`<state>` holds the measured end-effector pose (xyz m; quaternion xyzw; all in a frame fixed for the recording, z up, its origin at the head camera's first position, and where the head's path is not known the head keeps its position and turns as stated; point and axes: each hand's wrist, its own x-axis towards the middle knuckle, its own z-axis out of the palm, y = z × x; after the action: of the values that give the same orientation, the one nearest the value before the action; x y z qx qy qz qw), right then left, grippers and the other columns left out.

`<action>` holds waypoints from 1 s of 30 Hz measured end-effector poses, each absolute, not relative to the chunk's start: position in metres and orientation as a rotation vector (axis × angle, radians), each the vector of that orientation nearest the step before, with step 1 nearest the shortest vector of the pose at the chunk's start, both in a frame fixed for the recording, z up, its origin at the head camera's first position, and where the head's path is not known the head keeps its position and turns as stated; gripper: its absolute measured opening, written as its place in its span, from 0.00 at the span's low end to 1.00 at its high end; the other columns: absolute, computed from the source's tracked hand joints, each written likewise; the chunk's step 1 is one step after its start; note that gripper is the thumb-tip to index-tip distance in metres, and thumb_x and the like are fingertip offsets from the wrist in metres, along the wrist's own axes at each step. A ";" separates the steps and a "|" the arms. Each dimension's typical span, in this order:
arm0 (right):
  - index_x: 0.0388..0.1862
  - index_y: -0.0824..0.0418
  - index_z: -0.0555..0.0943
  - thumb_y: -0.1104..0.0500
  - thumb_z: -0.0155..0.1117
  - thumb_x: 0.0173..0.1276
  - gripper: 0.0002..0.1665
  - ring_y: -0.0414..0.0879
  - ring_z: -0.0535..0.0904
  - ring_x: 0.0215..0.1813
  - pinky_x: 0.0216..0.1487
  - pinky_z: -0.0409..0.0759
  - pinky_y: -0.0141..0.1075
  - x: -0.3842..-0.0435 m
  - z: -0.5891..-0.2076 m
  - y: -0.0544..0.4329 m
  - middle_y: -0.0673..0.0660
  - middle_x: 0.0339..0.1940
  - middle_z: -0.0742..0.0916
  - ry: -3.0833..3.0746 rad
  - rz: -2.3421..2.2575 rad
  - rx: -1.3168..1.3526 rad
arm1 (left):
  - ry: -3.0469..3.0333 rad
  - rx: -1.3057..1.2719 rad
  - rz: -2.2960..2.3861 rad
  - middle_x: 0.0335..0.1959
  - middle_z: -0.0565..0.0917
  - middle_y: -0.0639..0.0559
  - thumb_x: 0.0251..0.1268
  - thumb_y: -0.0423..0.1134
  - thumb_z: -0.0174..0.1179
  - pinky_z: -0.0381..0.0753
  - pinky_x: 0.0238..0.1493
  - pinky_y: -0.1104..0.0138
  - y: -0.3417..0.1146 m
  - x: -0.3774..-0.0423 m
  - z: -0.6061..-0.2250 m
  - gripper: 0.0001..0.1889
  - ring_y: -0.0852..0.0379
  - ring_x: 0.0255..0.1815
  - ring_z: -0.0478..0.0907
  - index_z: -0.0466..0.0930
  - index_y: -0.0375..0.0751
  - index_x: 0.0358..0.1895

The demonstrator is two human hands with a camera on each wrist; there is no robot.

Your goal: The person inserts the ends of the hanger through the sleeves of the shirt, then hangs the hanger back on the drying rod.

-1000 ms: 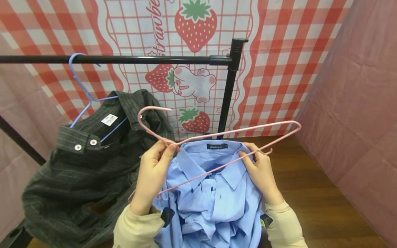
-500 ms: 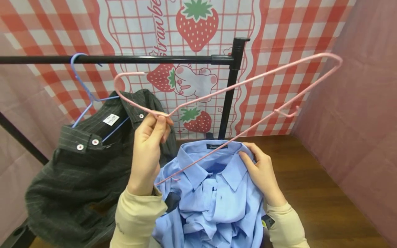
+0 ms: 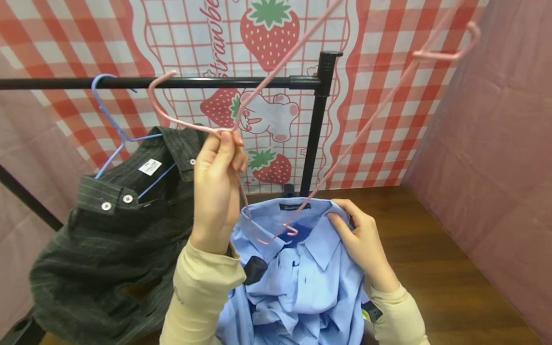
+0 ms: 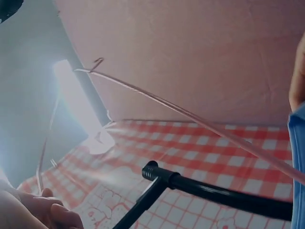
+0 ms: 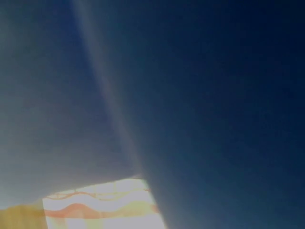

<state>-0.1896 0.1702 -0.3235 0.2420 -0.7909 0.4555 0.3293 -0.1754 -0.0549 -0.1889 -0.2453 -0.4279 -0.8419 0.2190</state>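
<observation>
My left hand (image 3: 217,187) pinches a pink wire hanger (image 3: 366,124) at the base of its hook. The hanger is tilted steeply, one end rising out of the head view's top, the lower end overlapping the collar opening of a light blue shirt (image 3: 315,278). My right hand (image 3: 360,237) grips the right side of that collar between thumb and fingers. The shirt hangs bunched below, with a dark label inside its neck. In the left wrist view the hanger (image 4: 190,116) spans above the rack, and part of the left hand (image 4: 47,210) shows at lower left. Blurred cloth fills most of the right wrist view.
A black clothes rack (image 3: 224,84) stands behind, its bar ending at an upright post. From it hangs a dark striped shirt (image 3: 129,254) on a blue hanger (image 3: 113,120). A strawberry-print checkered cloth (image 3: 388,96) backs the scene, above a wooden surface (image 3: 440,268).
My left hand has lifted the pink hanger up from the collar and turned it steeper, its lower end swinging right into the neck opening. My right hand has kept its grip on the collar.
</observation>
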 end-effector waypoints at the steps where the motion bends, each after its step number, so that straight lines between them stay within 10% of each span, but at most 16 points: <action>1: 0.43 0.61 0.79 0.68 0.60 0.60 0.11 0.30 0.75 0.39 0.41 0.70 0.22 -0.189 -0.323 0.170 0.52 0.36 0.84 -2.072 1.188 0.635 | -1.157 -0.684 -2.345 0.23 0.66 0.54 0.71 0.33 0.38 0.57 0.27 0.73 -0.054 -0.176 -0.188 0.13 0.62 0.19 0.57 0.70 0.42 0.28; 30: 0.41 0.75 0.76 0.81 0.53 0.56 0.14 0.35 0.77 0.45 0.46 0.71 0.26 -0.167 -0.301 0.174 0.41 0.41 0.82 -1.781 1.315 0.643 | -1.613 -0.924 -2.219 0.17 0.64 0.56 0.69 0.37 0.46 0.48 0.21 0.64 -0.053 -0.210 -0.247 0.10 0.57 0.16 0.53 0.73 0.45 0.28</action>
<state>-0.1665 0.1736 -0.3014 0.2549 -0.7061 0.5214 0.4058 -0.2099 -0.0532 -0.2468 -0.3168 -0.5529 -0.7608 0.1229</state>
